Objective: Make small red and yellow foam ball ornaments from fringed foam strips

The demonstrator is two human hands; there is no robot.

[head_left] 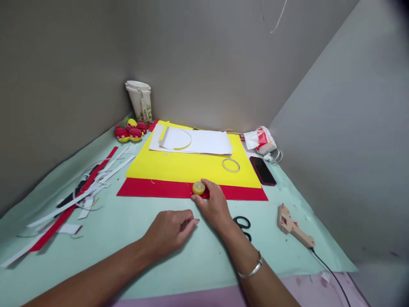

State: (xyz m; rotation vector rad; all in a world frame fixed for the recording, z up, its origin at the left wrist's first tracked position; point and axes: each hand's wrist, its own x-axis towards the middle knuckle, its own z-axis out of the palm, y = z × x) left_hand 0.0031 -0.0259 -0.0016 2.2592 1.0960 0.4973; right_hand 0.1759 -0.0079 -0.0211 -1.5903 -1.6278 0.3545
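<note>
My right hand [214, 205] reaches to the near edge of the red sheet [159, 188]. Its thumb and fingers close around the right side of a small round yellow roll [198, 188] with a pale top; whether it is tape or a paper coil I cannot tell. My left hand [171, 230] rests on the table nearer me, fingers curled in and thumb against them, with nothing seen in it. Black-handled scissors [243, 222] lie beside my right wrist, partly hidden behind the forearm.
Yellow sheets [182, 167] and white paper [207, 142] lie stacked on the red. At left are paper strips [79, 198], a red-and-yellow ornament [129, 132] and a cup [139, 100]. At right are a phone [263, 171], a corded glue gun [294, 227] and a tissue pack [264, 140].
</note>
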